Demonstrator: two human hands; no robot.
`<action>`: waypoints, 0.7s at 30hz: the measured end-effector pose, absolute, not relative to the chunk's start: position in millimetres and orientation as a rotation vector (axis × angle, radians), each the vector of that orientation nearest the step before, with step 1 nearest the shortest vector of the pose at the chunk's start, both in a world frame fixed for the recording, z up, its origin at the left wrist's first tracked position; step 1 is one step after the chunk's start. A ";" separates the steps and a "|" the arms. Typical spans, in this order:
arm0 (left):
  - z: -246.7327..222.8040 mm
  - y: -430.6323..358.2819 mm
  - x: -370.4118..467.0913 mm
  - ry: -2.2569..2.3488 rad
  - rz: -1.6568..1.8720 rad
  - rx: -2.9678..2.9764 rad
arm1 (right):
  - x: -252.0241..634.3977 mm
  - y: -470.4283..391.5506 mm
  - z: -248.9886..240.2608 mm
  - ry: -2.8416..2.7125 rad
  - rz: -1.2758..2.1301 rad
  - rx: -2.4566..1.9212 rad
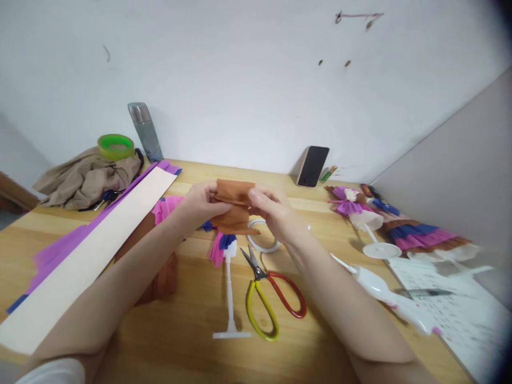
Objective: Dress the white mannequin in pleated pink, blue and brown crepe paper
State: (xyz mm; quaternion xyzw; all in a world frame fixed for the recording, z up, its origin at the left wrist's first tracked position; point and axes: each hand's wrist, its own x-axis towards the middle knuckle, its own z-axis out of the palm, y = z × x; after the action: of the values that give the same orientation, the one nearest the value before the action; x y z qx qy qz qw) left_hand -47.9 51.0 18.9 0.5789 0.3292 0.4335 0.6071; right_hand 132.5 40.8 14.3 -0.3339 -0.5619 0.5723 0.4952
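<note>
A piece of brown crepe paper (232, 213) is stretched between both hands above the table's middle. My left hand (202, 205) pinches its left edge, thumb in front, and my right hand (272, 208) grips its upper right edge. Below it lies a white plastic stand (229, 288) with pink and blue crepe paper (218, 248) at its top end. Scissors (260, 274) with one yellow and one red handle rest open to the right of the stand. Behind them is a white tape roll (264, 242), partly hidden by the paper and my right hand.
Left: a long cream strip (92, 256) over purple paper, brown cloth (88, 173), a green tape roll (116, 146) and a bottle (146, 130). Right: a phone (313, 166) against the wall, paper-dressed stands (382, 249), a white glue gun (392, 296) and a printed sheet (472, 314).
</note>
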 end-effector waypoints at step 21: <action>17.2 41.5 -38.0 0.703 1.039 1.196 | 128.8 40.2 16.9 -1.138 1.260 -0.843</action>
State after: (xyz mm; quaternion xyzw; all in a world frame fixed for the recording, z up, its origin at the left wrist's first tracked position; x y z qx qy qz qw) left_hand -38.0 41.5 17.2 0.5258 0.3092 0.4567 0.6476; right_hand 128.8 40.2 16.9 -0.3611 -0.4874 0.5400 0.5835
